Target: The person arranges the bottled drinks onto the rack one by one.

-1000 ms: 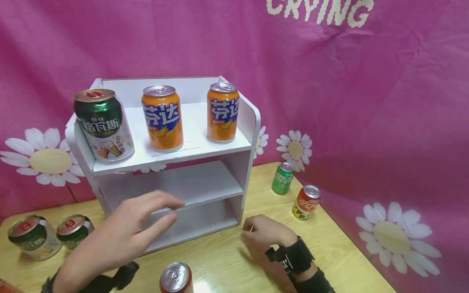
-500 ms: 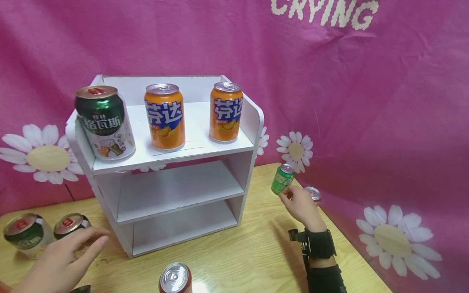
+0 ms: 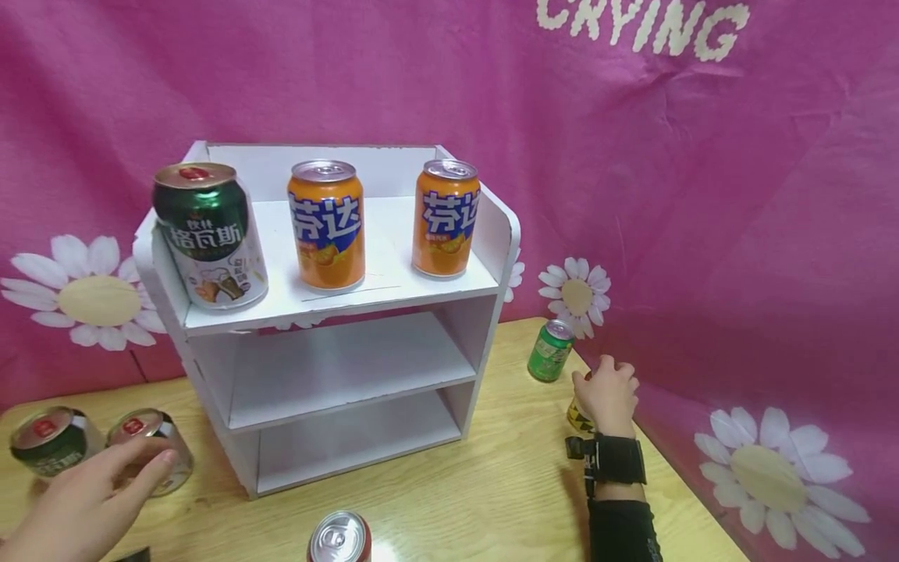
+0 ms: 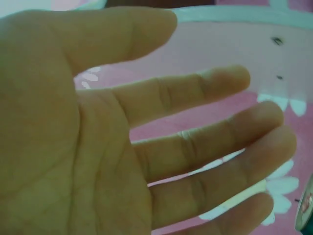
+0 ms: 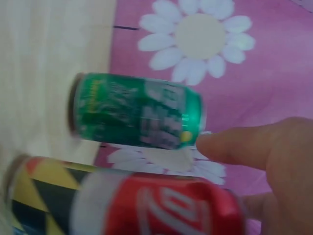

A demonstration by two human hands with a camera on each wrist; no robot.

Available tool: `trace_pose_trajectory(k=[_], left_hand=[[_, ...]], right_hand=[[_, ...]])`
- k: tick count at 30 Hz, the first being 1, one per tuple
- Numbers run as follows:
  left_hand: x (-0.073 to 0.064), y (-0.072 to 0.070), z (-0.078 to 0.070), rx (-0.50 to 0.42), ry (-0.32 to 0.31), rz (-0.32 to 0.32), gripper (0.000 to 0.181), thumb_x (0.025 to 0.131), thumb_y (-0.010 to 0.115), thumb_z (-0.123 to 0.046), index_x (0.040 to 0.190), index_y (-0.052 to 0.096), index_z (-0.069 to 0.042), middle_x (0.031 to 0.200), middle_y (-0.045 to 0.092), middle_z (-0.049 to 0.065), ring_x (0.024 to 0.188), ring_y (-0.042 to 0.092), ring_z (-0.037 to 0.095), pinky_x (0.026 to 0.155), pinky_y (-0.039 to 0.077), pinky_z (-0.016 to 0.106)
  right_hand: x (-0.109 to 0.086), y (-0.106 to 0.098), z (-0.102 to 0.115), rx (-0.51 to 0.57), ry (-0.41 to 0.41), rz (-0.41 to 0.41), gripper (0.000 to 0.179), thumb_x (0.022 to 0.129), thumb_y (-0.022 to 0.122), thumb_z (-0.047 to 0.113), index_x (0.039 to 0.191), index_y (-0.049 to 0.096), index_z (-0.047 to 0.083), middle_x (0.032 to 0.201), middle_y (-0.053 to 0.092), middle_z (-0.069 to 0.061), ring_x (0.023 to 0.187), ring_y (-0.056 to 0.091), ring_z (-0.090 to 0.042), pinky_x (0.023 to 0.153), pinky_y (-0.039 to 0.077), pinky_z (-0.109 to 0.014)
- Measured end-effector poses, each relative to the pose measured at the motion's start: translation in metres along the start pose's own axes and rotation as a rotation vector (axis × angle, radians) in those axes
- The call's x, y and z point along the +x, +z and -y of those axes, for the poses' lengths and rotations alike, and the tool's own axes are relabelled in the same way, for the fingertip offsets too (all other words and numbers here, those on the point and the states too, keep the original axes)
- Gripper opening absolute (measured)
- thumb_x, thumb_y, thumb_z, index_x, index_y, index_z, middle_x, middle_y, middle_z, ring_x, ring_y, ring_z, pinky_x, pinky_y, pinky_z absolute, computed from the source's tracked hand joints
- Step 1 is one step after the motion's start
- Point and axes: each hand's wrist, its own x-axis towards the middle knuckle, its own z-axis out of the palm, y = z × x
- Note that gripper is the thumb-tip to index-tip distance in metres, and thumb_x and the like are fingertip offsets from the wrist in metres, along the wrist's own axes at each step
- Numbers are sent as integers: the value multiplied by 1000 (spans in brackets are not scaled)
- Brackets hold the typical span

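My right hand [image 3: 609, 396] is at the top of a red, yellow and black soda can [image 5: 156, 205] standing on the right of the table. Its thumb [image 5: 239, 144] is stretched out, apart from the can's side, and its other fingers are partly hidden behind the can. Just behind stands a green soda can [image 3: 550, 353]. At the lower left my left hand [image 3: 87, 499] is held with loosely bent fingers and nothing in them. In the head view it overlaps the front of a green-and-white kvass can [image 3: 168, 445], with a matching can [image 3: 56, 445] to the left.
A white three-level shelf [image 3: 351, 382] stands at the middle back. On its top are a kvass can [image 3: 211, 242] and two orange soda cans, one central [image 3: 326, 226] and one right [image 3: 447, 218]. A silver-topped red can [image 3: 340, 538] stands at the front edge of view.
My right hand has moved right and back from beside the shelf to the red, yellow and black can. The left hand has drawn back to the left from in front of the shelf.
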Motion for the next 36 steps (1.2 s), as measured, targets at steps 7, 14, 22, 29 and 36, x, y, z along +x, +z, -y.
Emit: trace_pose_trajectory(k=[7, 14, 22, 29, 36], left_hand=[[8, 2, 9, 36, -43, 22, 71, 99, 30, -54, 122, 51, 10, 106, 60, 32, 88, 60, 46, 68, 47, 58], [13, 7, 11, 39, -71, 42, 70, 99, 32, -53, 119, 52, 11, 106, 59, 33, 91, 58, 49, 69, 47, 58], [18, 10, 15, 31, -78, 41, 69, 99, 32, -52, 117, 53, 11, 100, 62, 30, 87, 59, 45, 69, 47, 58], [20, 11, 16, 36, -79, 21, 69, 99, 34, -53, 116, 54, 11, 98, 63, 27, 85, 61, 41, 67, 47, 56], [22, 12, 20, 47, -73, 43, 72, 99, 31, -55, 116, 52, 12, 96, 63, 26, 83, 61, 42, 67, 47, 55]], right_hand=[[6, 15, -9, -20, 84, -33, 65, 88, 62, 31, 131, 34, -8, 117, 36, -36, 108, 38, -56, 80, 40, -69], [10, 15, -15, -47, 103, -45, 76, 83, 69, 37, 133, 31, -8, 115, 40, -35, 101, 47, -58, 81, 40, -68], [7, 8, -17, -52, 34, -25, 70, 81, 72, 34, 127, 38, -7, 110, 46, -31, 98, 51, -56, 79, 41, -68], [3, -2, -4, -13, -91, -21, 61, 79, 73, 40, 117, 48, -1, 102, 53, -23, 92, 56, -44, 71, 47, -59], [-6, -17, 14, 112, -259, 9, 57, 77, 77, 35, 115, 52, 1, 99, 59, -17, 86, 60, -31, 67, 52, -44]])
